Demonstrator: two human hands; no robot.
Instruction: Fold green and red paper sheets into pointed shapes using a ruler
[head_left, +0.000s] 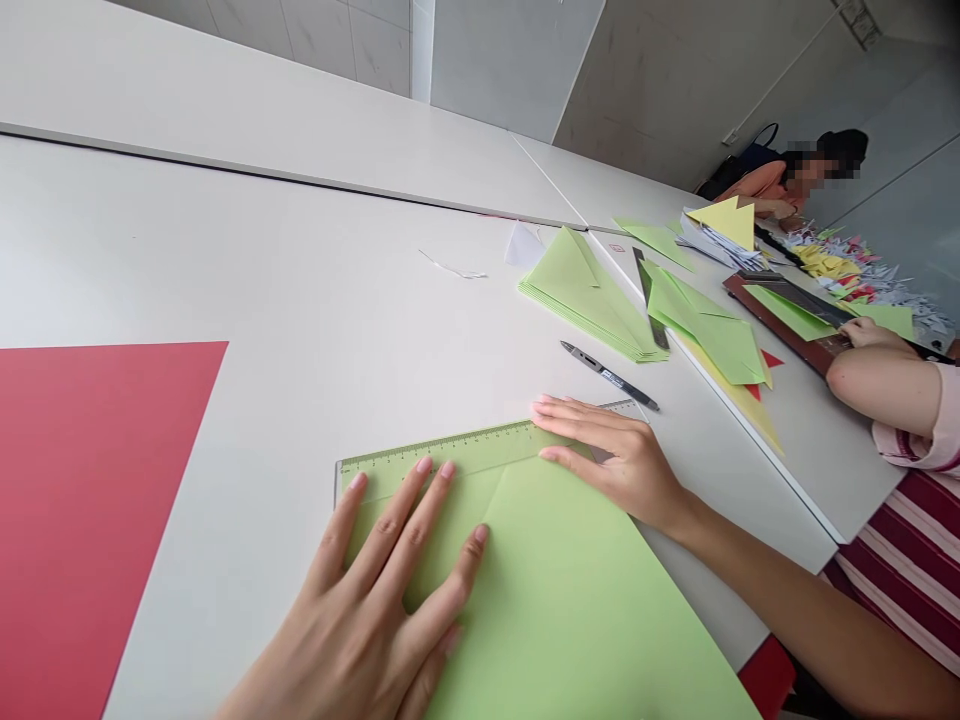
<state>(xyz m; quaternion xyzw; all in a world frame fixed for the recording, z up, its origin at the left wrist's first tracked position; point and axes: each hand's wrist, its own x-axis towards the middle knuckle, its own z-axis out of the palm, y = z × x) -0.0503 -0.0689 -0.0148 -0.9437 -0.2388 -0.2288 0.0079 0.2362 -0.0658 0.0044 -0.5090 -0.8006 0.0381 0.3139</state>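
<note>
A large green sheet (pixel 555 590) lies on the white table in front of me. Along its far edge rests a clear ruler (pixel 465 447). My left hand (pixel 397 565) has its fingers spread, with fingertips on the ruler's left part and on the sheet. Over the ruler's right part lies my right hand (pixel 611 450), its fingers stretched out and pressing down near the sheet's far corner. A black pen (pixel 609 376) is on the table just beyond my right hand.
Red paper (pixel 90 500) covers the left. Stacked green pieces (pixel 589 300) and more folded green paper (pixel 709 325) lie at the back right. A co-worker's hand (pixel 874 335) is at a paper cutter (pixel 795 320). Farther back sits another person (pixel 772 185) near paper scraps.
</note>
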